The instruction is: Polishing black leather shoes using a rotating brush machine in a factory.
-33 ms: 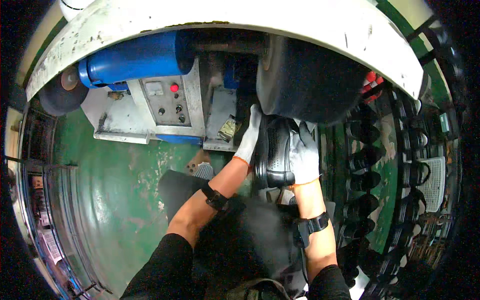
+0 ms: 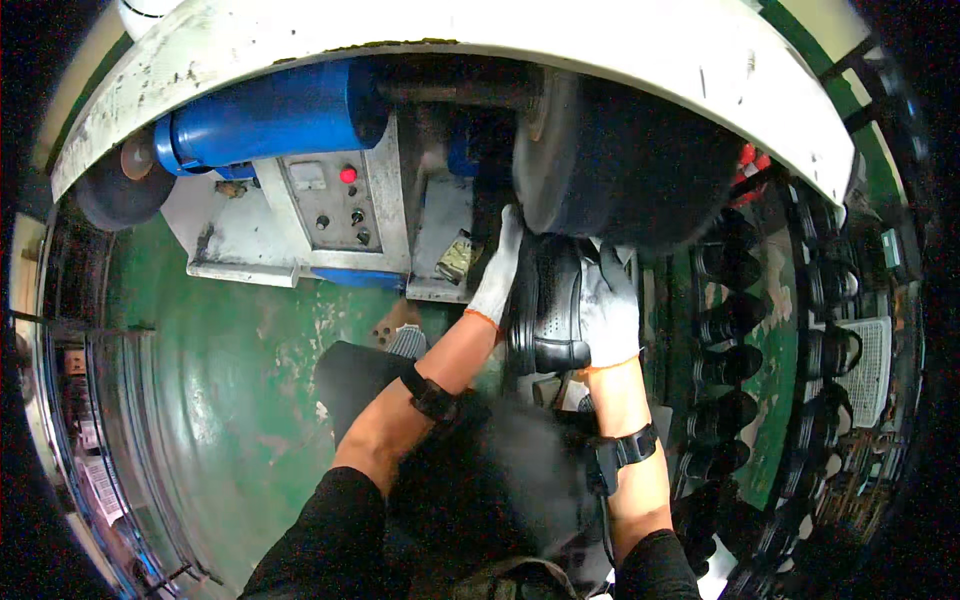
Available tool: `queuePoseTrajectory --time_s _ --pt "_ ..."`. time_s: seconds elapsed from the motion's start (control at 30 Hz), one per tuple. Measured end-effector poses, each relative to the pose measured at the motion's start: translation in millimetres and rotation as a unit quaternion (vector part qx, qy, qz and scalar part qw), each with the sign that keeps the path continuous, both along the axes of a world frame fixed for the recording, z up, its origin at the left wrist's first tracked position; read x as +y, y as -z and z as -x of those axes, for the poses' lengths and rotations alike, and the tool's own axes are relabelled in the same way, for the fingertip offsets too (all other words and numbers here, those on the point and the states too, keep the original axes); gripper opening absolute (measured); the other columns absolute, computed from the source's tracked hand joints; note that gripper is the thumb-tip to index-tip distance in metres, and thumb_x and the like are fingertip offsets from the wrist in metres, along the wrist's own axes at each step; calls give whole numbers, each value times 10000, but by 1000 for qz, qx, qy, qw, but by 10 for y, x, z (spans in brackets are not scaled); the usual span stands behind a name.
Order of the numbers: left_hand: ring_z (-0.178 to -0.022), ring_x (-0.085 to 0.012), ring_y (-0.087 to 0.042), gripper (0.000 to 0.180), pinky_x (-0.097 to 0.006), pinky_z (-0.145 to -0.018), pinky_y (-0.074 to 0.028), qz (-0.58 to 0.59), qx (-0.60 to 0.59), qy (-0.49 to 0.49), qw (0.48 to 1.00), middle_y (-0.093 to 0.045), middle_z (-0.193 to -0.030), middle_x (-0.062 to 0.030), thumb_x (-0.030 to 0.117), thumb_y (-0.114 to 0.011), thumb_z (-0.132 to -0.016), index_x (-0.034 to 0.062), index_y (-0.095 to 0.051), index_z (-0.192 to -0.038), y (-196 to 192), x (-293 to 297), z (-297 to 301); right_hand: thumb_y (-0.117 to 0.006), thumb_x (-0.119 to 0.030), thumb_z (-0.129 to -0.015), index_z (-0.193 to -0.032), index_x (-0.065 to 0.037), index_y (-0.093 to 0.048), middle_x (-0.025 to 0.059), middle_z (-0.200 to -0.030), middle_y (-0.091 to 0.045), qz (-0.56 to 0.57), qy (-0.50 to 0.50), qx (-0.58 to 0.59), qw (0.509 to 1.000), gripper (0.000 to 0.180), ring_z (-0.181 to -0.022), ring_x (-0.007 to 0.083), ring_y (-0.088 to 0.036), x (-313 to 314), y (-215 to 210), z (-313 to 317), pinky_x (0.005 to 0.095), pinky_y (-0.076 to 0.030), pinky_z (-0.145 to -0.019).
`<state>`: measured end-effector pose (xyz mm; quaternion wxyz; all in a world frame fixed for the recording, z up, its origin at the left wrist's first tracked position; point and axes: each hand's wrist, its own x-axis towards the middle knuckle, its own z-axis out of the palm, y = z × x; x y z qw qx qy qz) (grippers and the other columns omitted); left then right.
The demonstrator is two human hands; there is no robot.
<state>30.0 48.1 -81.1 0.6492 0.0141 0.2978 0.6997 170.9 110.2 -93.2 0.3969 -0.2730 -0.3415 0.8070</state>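
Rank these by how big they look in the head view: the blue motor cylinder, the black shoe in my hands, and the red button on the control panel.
1. blue motor cylinder
2. black shoe, looks smaller though nearer the camera
3. red button

We see both gloved hands holding a black shoe up against a large dark wheel of a machine: the left hand on its left side, the right hand on its right. A blue motor sits left; more black shoes stand on racks at right.
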Motion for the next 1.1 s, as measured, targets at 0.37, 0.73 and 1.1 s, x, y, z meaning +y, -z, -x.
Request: queuePoseTrajectory --time_s 0.37,0.73,1.1 --pt "-1187 -192 -465 680 -295 -1015 -340 79 119 -116 983 -469 -1348 -95 520 -451 -925 -6 -404 -1354 -480 81 453 -440 -180 -926 -954 -28 -581 137 -928 -612 -616 89 -421 660 210 -858 228 -563 84 -444 70 277 -437 -751" --pt "-1168 -169 -471 502 -295 -980 -365 78 205 -126 967 -488 -1317 -75 332 -478 -950 42 -419 -1355 158 5 659 -554 -198 -838 -814 -50 -621 162 -720 -612 -687 34 -580 436 164 -607 296 -586 -32 -483 208 346 -480 -561" --pt "-998 -186 -564 649 -280 -912 -418 104 289 -87 948 -608 -1132 -97 533 -409 -932 -21 -511 -1256 -49 -104 397 -508 -169 -841 -889 -55 -589 146 -807 -629 -696 172 -474 512 148 -683 298 -605 68 -416 365 373 -496 -599"
